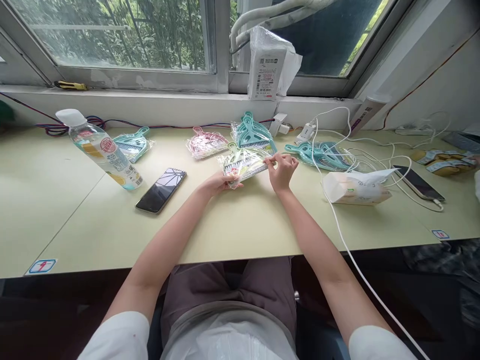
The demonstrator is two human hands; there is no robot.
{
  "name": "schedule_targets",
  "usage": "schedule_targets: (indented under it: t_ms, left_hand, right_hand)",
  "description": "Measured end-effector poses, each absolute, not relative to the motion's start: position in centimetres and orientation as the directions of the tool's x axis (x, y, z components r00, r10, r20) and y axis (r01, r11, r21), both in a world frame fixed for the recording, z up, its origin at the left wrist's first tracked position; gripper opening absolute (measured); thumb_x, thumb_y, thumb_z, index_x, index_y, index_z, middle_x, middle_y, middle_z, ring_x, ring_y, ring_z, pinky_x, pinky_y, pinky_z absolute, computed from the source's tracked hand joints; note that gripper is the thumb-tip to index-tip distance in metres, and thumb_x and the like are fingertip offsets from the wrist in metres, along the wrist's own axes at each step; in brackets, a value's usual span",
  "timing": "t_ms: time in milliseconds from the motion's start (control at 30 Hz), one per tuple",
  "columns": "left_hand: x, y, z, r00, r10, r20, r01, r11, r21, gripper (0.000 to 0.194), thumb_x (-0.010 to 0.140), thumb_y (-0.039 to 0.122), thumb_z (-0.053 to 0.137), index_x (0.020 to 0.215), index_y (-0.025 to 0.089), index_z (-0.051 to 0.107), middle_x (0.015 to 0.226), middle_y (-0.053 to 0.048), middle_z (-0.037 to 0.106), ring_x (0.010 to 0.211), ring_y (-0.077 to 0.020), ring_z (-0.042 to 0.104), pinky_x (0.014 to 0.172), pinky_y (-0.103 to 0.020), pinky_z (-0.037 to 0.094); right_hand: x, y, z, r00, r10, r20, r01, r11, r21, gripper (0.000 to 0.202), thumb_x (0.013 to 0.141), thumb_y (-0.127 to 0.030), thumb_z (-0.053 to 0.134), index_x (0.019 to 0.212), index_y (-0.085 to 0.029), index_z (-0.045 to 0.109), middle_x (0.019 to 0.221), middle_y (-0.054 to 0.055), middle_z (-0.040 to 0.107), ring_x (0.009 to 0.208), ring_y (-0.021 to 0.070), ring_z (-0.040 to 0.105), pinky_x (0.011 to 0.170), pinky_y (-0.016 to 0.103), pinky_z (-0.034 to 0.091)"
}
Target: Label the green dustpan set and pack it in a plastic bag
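Note:
A pale green mini dustpan and brush set [243,161] in a clear plastic bag is held a little above the table. My left hand [220,183] is closed on its lower left corner. At the right end of the bag, my right hand [280,171] pinches the plastic between thumb and fingers. Just behind lies a teal dustpan set [252,131], partly covered by the held one. To the left is a bagged pink dustpan set [207,143]. Another teal set [322,155] rests right of my hands, under white cables, and a light blue one [133,143] lies farther left.
A drink bottle [107,152] leans at the left, near a phone [161,191]. On the right are a tissue pack [356,189], a second phone [419,183] and tangled white cables [339,227]. A white box [267,72] stands on the windowsill. The table's front edge is near my lap.

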State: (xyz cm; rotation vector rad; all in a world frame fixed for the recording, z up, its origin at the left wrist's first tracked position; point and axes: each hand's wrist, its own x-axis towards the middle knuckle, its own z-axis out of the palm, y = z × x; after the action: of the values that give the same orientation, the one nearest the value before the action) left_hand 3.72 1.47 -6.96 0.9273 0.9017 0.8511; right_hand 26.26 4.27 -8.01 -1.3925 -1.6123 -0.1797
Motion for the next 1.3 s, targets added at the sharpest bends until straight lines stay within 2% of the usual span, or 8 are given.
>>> schedule_targets:
  t_ms: [167,367,467,600,800,867,1000,1300]
  left_hand:
    - [3.7,1.3,-6.9,0.378,0.892,-0.247,-0.161,0.326,0.932,0.044,0.067,0.007,0.072,0.108,0.012,0.057,0.103,-0.011,0.067,0.073,-0.0185,0.070,0.073,-0.032,0.060]
    - [3.0,1.1,-6.6,0.397,0.901,-0.177,-0.042,0.211,0.977,0.060,0.068,0.014,0.074,0.123,0.013,0.048,0.100,-0.011,0.066,0.066,-0.0151,0.066,0.062,-0.029,0.058]
    - [3.7,0.8,-6.3,0.283,0.951,-0.123,-0.054,0.144,0.988,0.076,0.073,0.029,0.073,0.138,0.020,0.035,0.119,-0.014,0.061,0.077,-0.0158,0.066,0.064,-0.029,0.058]
    - [5.6,0.0,-5.8,0.149,0.984,0.095,-0.127,-0.076,0.989,0.087,0.081,0.047,0.063,0.148,0.037,0.008,0.146,-0.010,0.040,0.106,-0.0222,0.062,0.079,-0.036,0.057]
    - [5.3,-0.5,-5.8,0.267,0.876,0.403,0.274,-0.469,0.839,0.110,0.057,0.041,0.085,0.149,0.032,0.026,0.147,-0.011,0.037,0.135,-0.0321,0.035,0.110,-0.042,0.033]
    - [4.8,-0.1,-6.3,0.293,0.848,0.442,0.387,-0.528,0.756,0.100,0.059,0.042,0.084,0.145,0.031,0.036,0.140,-0.011,0.045,0.128,-0.0308,0.042,0.110,-0.042,0.032]
    - [4.1,1.3,-7.6,0.151,0.886,0.439,0.504,-0.451,0.737,0.037,0.085,0.043,0.060,0.119,0.028,0.066,0.111,-0.007,0.062,0.106,-0.0234,0.056,0.103,-0.038,0.038]
    - [6.5,2.9,-8.4,-0.158,0.943,0.294,0.174,-0.267,0.948,0.022,0.089,0.030,0.052,0.101,0.020,0.067,0.102,-0.004,0.070,0.097,-0.0180,0.064,0.081,-0.028,0.051]
  right_hand:
    - [26.9,5.3,-8.7,0.121,0.779,0.615,0.610,0.430,-0.665,0.015,0.081,-0.031,0.061,0.071,-0.021,0.055,0.125,0.009,0.053,0.120,0.0262,0.046,0.100,0.047,0.038]
    - [27.2,6.6,-10.7,0.062,0.975,0.214,0.199,0.198,-0.960,0.031,0.073,-0.036,0.066,0.100,-0.024,0.056,0.109,0.006,0.063,0.096,0.0211,0.061,0.083,0.040,0.052]
    - [27.0,6.9,-11.1,-0.006,0.994,0.105,0.017,0.105,-0.994,0.055,0.065,-0.036,0.072,0.116,-0.025,0.055,0.090,0.002,0.067,0.081,0.0189,0.063,0.077,0.038,0.054]
    - [27.1,7.3,-10.9,0.105,0.993,0.048,-0.139,0.062,-0.988,0.053,0.059,-0.031,0.075,0.108,-0.019,0.060,0.084,0.002,0.067,0.077,0.0176,0.063,0.073,0.035,0.055]
    - [27.3,7.1,-10.6,0.224,0.970,0.092,-0.182,0.134,-0.974,0.048,0.066,-0.030,0.070,0.111,-0.020,0.056,0.091,0.003,0.067,0.080,0.0165,0.065,0.072,0.034,0.056]
    - [27.1,6.8,-10.6,0.239,0.967,0.088,-0.201,0.137,-0.970,0.047,0.066,-0.028,0.069,0.111,-0.020,0.056,0.092,0.003,0.067,0.079,0.0160,0.065,0.072,0.033,0.056]
    - [26.4,6.4,-10.8,0.230,0.968,0.106,-0.207,0.154,-0.966,0.045,0.067,-0.026,0.069,0.110,-0.019,0.057,0.090,0.003,0.069,0.075,0.0153,0.065,0.072,0.032,0.056]
    - [25.9,6.4,-11.1,0.351,0.870,0.346,0.046,0.354,-0.934,0.046,0.072,-0.029,0.065,0.115,-0.017,0.060,0.098,0.009,0.072,0.089,0.0197,0.068,0.086,0.037,0.054]
